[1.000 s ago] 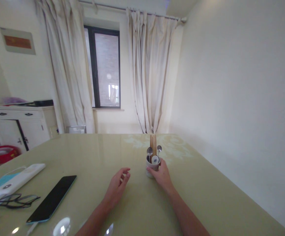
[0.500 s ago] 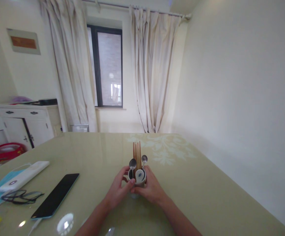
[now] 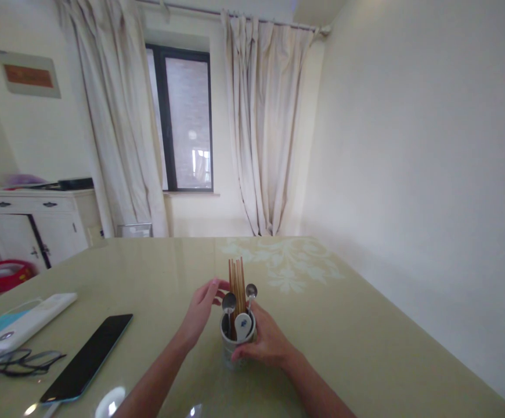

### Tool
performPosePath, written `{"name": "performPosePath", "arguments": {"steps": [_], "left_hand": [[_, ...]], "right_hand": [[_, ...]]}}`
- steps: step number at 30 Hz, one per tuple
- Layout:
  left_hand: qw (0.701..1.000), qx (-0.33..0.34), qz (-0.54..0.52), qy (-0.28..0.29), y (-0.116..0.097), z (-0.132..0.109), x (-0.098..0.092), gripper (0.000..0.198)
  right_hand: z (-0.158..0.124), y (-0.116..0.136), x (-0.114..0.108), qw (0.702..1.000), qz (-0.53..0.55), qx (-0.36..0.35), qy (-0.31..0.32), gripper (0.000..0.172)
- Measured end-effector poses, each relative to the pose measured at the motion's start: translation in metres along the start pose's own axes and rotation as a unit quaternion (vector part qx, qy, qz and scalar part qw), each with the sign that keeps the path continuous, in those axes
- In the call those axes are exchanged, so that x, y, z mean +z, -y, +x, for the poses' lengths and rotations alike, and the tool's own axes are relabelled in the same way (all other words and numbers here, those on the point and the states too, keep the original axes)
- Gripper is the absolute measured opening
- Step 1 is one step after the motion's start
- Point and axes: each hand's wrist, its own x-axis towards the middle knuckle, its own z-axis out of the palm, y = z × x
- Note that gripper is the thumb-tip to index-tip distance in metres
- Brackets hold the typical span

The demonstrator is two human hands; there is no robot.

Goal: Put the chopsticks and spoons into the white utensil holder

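Note:
A light-coloured utensil cup (image 3: 230, 353) stands upright on the table in front of me. It holds several wooden chopsticks (image 3: 237, 284), two metal spoons, one at the left (image 3: 228, 302) and one at the right (image 3: 251, 290), and a white spoon (image 3: 242, 326) with a blue mark. My right hand (image 3: 267, 338) wraps the cup's right side, its thumb across the front. Off the cup, my left hand (image 3: 202, 307) is raised at the chopsticks' left with fingers apart. Its fingertips are close to the chopsticks and left spoon; whether they touch I cannot tell.
A black phone (image 3: 89, 357) with a cable lies on the left of the table (image 3: 365, 348). Beyond it are eyeglasses (image 3: 24, 363), a white power bank (image 3: 30, 322) and a blue mask (image 3: 0, 331). A wall (image 3: 418, 174) runs along the right side.
My left hand has let go of the cup and risen beside the chopsticks. My right hand stays around the cup. The view has shifted slightly, and the cup appears lower and a little further left.

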Motion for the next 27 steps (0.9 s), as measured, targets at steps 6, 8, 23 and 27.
{"name": "performPosePath", "arguments": {"steps": [6,8,23,27], "left_hand": [[0.995,0.007,0.012,0.1,-0.027,0.019,0.009,0.05],[0.993,0.01,0.019,0.117,-0.03,0.021,0.009,0.05],[0.995,-0.042,0.053,0.067,-0.026,0.009,-0.011,0.057],[0.996,-0.042,0.009,0.076,-0.012,0.0,-0.01,0.052]], "right_hand": [[-0.001,-0.001,0.001,1.0,0.013,0.008,0.013,0.09],[-0.002,-0.001,0.001,1.0,0.015,0.02,0.01,0.086],[0.001,0.008,-0.001,0.999,0.027,0.005,0.028,0.09],[0.001,0.005,0.0,0.999,0.034,0.008,0.03,0.088]]}}
